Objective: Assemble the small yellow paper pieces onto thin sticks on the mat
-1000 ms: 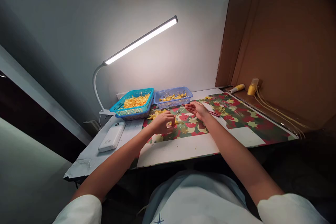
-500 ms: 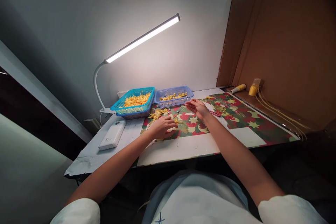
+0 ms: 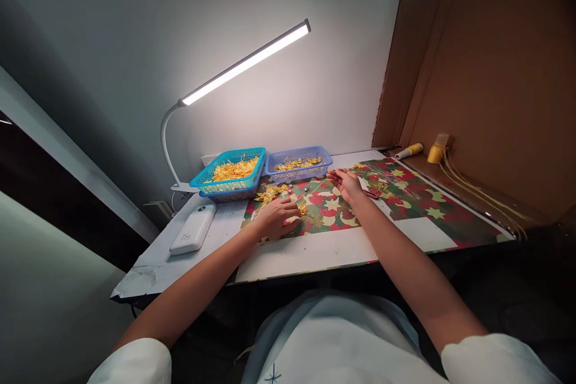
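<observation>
A thin pale cord (image 3: 318,183) runs taut between my two hands, with a small shiny bell-like bead (image 3: 306,190) along it. My right hand (image 3: 345,185), raised above the patterned sheet (image 3: 333,207), pinches the cord's far end. My left hand (image 3: 278,219) rests low over the sheet, its fingers closed around the cord's near end; a bit of yellow ribbon (image 3: 305,210) pokes out beside the fingertips. What else the left fingers grip is hidden. Just behind that hand lies a heap of yellow ribbon pieces (image 3: 269,194).
At the back stand a turquoise basket (image 3: 198,183) of yellow ribbon pieces and a purple basket (image 3: 297,173) with more. A lit lamp (image 3: 247,66) arches above. A white power bank (image 3: 192,231) lies left. Red-handled scissors-like tool (image 3: 371,194), yellow spool (image 3: 436,150) and cardboard (image 3: 486,84) are right.
My right hand has moved a little to the right, away from the left hand, drawing the cord out longer. My left hand has stayed nearly in place.
</observation>
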Tool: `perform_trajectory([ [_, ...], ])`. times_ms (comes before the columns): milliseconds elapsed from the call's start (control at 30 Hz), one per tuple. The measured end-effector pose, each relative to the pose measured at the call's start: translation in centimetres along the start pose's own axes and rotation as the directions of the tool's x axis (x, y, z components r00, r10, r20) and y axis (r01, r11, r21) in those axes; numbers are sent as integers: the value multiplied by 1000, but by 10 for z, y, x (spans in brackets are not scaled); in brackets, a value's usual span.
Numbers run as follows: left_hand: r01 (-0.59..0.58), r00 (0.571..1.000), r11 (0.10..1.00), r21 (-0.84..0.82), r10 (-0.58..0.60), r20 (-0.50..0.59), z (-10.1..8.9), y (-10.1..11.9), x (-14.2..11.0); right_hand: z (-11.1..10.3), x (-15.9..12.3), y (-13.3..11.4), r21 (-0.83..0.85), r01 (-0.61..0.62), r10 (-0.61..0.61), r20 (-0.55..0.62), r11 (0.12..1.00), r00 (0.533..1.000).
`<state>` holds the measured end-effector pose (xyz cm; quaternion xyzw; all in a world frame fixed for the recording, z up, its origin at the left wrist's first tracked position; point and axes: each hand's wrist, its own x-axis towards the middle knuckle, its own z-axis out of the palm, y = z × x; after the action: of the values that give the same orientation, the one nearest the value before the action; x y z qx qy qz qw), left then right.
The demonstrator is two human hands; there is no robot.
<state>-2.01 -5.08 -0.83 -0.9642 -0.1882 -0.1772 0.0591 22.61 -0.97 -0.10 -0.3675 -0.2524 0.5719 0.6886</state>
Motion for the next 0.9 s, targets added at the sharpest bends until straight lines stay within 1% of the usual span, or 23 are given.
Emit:
perform_trajectory([
  [100, 36, 999, 999, -22, -37, -39, 1, -1, 3, -1, 2, 1, -2, 4, -4, -4, 1000, 1000],
  [167, 86, 991, 993, -83, -93, -92, 1, -1, 5, -2, 3, 1, -2, 2, -2, -6, 1000, 1000],
  [300, 212, 944, 940, -267, -268, -193, 1, -6, 11, -2, 3, 1, -7, -11, 11, -1, 1000, 1000],
  [400, 254, 913, 885, -390, -353, -205, 5, -14, 15, -2, 4, 1, -18, -20, 20, -18, 1000, 1000],
  [567, 308, 883, 813, -494, -438, -170, 13, -24, 17, -4, 6, 1, -28, -43, 41, -59, 999, 997],
  [667, 369, 860, 762, -532, -497, -116, 12, -27, 18, -5, 7, 1, -30, -44, 42, -77, 999, 996],
  [800, 436, 847, 712, -551, -532, -18, 11, -33, 21, -5, 7, 1, -34, -49, 46, -88, 998, 995],
  [900, 470, 831, 698, -540, -556, 4, 14, -37, 26, -5, 8, 0, -48, -50, 45, -86, 998, 995],
])
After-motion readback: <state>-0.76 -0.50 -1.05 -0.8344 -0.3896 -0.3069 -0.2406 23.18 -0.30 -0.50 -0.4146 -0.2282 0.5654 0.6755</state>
